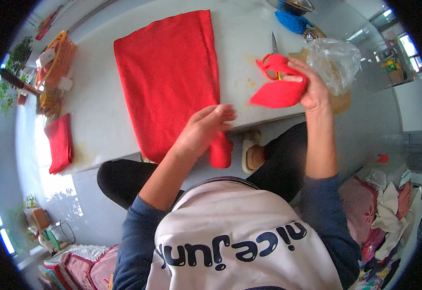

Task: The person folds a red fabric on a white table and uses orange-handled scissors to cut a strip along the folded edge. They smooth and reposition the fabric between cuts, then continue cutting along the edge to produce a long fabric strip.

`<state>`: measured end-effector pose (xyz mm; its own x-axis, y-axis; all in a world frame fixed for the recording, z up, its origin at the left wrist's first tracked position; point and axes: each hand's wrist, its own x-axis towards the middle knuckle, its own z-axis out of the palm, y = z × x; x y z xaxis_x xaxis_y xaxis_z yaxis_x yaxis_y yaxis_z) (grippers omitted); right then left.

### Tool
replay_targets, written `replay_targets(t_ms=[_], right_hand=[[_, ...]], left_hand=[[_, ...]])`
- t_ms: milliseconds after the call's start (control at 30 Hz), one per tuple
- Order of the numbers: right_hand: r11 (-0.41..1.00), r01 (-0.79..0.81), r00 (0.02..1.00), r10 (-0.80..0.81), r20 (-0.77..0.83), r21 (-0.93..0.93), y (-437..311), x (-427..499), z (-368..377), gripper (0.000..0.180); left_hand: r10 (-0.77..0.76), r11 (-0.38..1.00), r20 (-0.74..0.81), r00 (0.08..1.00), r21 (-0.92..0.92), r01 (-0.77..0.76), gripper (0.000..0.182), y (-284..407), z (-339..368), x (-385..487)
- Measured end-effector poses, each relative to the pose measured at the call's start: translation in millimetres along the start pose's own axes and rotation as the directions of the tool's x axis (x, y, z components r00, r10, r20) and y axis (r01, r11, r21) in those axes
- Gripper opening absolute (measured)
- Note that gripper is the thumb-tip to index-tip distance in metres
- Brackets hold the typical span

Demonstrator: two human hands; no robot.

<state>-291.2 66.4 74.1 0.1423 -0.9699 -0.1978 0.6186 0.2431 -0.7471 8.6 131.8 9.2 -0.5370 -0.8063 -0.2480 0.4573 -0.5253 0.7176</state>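
Note:
A large piece of red cloth (pixel 167 79) lies on the pale table, its near end hanging past the front edge. My left hand (pixel 211 125) is over its near right corner, fingers loosely curled and blurred; whether it grips the cloth does not show. Below that hand a red rolled or bunched part (pixel 220 152) hangs at the edge. My right hand (pixel 310 85) holds a smaller folded piece of red cloth (pixel 281 94) above the table. Scissors (pixel 274 43) with orange handles lie beneath that piece, partly hidden, blades pointing away.
On the pale table (pixel 98 90), a folded red cloth (pixel 59 145) and an orange basket (pixel 60 58) stand at the left. A clear plastic bag (pixel 336 65), brown cardboard (pixel 341 103) and blue netting (pixel 292 21) are at the right. Fabrics (pixel 388 210) are piled beside me.

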Motion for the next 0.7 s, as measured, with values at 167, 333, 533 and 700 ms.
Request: replay_targets(t_ms=[167, 333, 533, 700], right_hand=[[0.964, -0.252, 0.943, 0.222, 0.249, 0.092, 46, -12, 40, 0.026], [0.996, 0.066, 0.967, -0.049, 0.251, -0.06, 36, 19, 55, 0.032], [0.94, 0.341, 0.939, -0.339, 0.059, -0.031, 23, 59, 21, 0.034], [0.57, -0.169, 0.737, -0.468, -0.487, -0.804, 78, 23, -31, 0.027]], left_hand=[[-0.004, 0.935, 0.121, 0.993, -0.353, 0.047, 0.054, -29, 39, 30], [0.057, 0.928, 0.118, 0.991, -0.372, -0.009, 0.067, -12, 43, 27], [0.395, 0.906, -0.009, 0.919, -0.16, -0.391, 0.065, 8, 49, 33], [0.111, 0.878, -0.144, 0.983, 0.479, -0.029, 0.048, -32, 38, 39]])
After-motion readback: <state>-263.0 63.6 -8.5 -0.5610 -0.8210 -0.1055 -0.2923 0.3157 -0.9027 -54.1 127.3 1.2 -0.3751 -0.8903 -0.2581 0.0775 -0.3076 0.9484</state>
